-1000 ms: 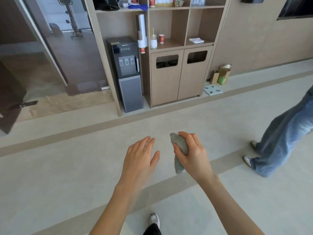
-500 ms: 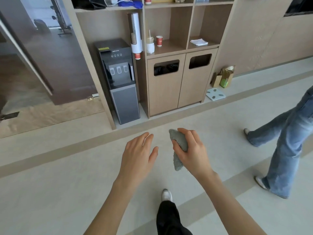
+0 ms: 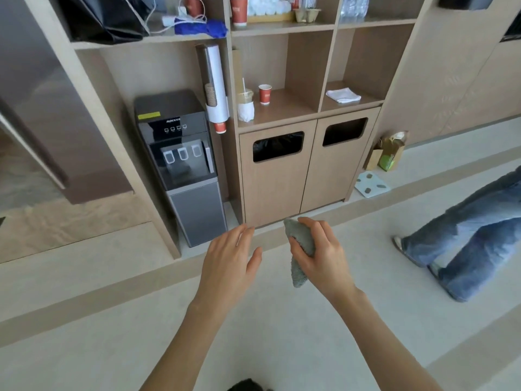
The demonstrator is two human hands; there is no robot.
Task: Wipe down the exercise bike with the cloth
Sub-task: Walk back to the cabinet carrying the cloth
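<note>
Two hands stretched forward above pale floor (image 3: 112, 334): left hand (image 3: 228, 263) relaxed, spread flat, holding nothing; right hand (image 3: 324, 258), just beside, clenched round grey cloth (image 3: 303, 239), long axis pointing away. No exercise bike visible, so direction not possible to tell. Farther: water dispenser (image 3: 183, 165), wooden shelf unit (image 3: 329, 66), another person's legs (image 3: 465, 230).

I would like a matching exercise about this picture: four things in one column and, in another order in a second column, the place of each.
Things
1. crumpled grey cloth
2. small red paper cup
3. folded white napkin
4. flat pale square scale

Places
A. on the floor beside the wooden cabinet
B. held in the right hand
C. in the right shelf compartment
D. in the middle shelf compartment, above the left bin opening

Pairs: 1-B, 2-D, 3-C, 4-A
</note>
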